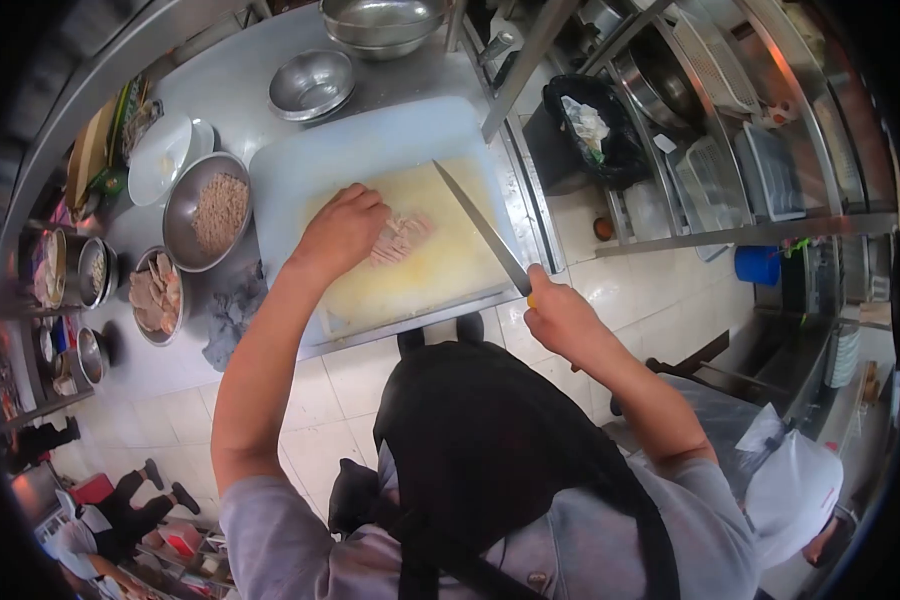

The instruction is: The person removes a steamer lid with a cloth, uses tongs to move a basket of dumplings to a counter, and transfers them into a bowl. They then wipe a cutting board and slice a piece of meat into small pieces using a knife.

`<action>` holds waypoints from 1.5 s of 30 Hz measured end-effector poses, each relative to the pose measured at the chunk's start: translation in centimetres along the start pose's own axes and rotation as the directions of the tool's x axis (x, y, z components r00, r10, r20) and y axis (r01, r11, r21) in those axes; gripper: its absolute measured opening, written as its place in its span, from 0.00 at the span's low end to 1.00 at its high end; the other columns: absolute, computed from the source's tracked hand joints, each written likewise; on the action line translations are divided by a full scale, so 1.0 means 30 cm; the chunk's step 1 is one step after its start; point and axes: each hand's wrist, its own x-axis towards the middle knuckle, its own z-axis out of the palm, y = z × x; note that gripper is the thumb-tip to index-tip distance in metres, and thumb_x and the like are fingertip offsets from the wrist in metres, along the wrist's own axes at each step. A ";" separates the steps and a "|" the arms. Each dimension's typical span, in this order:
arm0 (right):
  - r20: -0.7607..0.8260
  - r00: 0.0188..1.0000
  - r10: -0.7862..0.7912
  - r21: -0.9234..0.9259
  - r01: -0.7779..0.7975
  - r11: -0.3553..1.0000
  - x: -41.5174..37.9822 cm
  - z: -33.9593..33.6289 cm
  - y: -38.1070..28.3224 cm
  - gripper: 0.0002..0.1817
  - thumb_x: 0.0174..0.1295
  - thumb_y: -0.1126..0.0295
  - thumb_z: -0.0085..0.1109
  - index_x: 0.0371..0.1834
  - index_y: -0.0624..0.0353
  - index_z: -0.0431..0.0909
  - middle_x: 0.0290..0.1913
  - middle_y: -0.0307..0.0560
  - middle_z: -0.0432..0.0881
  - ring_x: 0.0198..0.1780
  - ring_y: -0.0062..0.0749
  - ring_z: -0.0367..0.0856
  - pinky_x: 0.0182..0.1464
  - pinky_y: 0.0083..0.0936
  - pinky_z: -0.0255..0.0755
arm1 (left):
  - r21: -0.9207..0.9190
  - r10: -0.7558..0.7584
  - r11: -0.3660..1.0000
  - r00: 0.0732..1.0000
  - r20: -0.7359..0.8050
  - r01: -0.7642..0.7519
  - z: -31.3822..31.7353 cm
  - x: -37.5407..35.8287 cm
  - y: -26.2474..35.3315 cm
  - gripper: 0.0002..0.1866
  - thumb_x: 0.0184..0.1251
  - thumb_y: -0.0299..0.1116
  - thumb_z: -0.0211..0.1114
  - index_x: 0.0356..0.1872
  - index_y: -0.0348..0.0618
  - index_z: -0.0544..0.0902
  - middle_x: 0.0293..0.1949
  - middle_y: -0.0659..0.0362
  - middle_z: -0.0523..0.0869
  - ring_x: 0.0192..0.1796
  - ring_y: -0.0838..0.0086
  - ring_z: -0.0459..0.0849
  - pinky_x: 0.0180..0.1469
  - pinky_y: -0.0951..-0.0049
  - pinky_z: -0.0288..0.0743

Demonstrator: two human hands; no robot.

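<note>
My right hand (562, 318) is wrapped round the handle of a long knife (482, 226). Its blade points up and left over the right part of the cutting board (370, 120), apart from the meat. On the board's yellowed middle lies a small heap of pale sliced meat (404, 238). Just left of that heap is my left hand (345, 228), its fingers curled and closed. Whether anything sits under those fingertips is hidden.
Left of the board stand a bowl of minced meat (220, 212), a bowl of larger meat pieces (156, 296) and a dark cloth (234, 315). A steel bowl (312, 84) is behind. A lined bin (595, 130) and shelving flank the right. Other people are nearby.
</note>
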 end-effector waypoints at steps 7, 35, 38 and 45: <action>-0.085 0.994 -0.074 -0.005 0.074 0.997 0.005 0.095 0.071 0.17 0.60 0.79 0.53 0.52 0.68 0.64 0.31 0.67 0.84 0.38 0.67 0.85 0.43 0.56 0.78 | -0.201 0.018 0.979 0.997 -0.074 -0.033 -0.028 -0.036 0.107 0.11 0.65 0.24 0.65 0.47 0.39 0.83 0.54 0.52 0.82 0.60 0.55 0.79 0.60 0.59 0.77; 0.062 0.993 -0.099 -0.089 0.104 0.991 0.065 0.136 -0.125 0.28 0.58 0.75 0.55 0.64 0.66 0.64 0.38 0.75 0.83 0.45 0.72 0.83 0.50 0.57 0.76 | -0.239 -0.585 0.721 0.387 -0.713 0.650 -0.191 -0.898 -0.218 0.09 0.62 0.29 0.70 0.43 0.42 0.85 0.45 0.51 0.86 0.49 0.52 0.83 0.53 0.57 0.78; 0.016 1.000 0.017 -0.137 -0.015 0.990 0.061 0.161 -0.151 0.29 0.58 0.75 0.56 0.65 0.65 0.64 0.38 0.75 0.84 0.46 0.72 0.83 0.50 0.56 0.76 | -0.239 -0.701 0.529 0.261 -0.664 0.814 -0.338 -1.042 -0.447 0.13 0.63 0.30 0.68 0.49 0.40 0.84 0.47 0.49 0.86 0.51 0.52 0.83 0.53 0.59 0.78; -0.051 0.996 0.080 -0.200 -0.088 0.976 0.055 0.193 -0.206 0.29 0.58 0.75 0.57 0.65 0.66 0.64 0.41 0.76 0.83 0.47 0.70 0.84 0.50 0.56 0.77 | 0.121 -0.650 0.548 0.512 -0.561 0.828 -0.252 -0.992 -0.629 0.12 0.62 0.28 0.64 0.46 0.37 0.82 0.49 0.45 0.83 0.54 0.48 0.82 0.56 0.54 0.78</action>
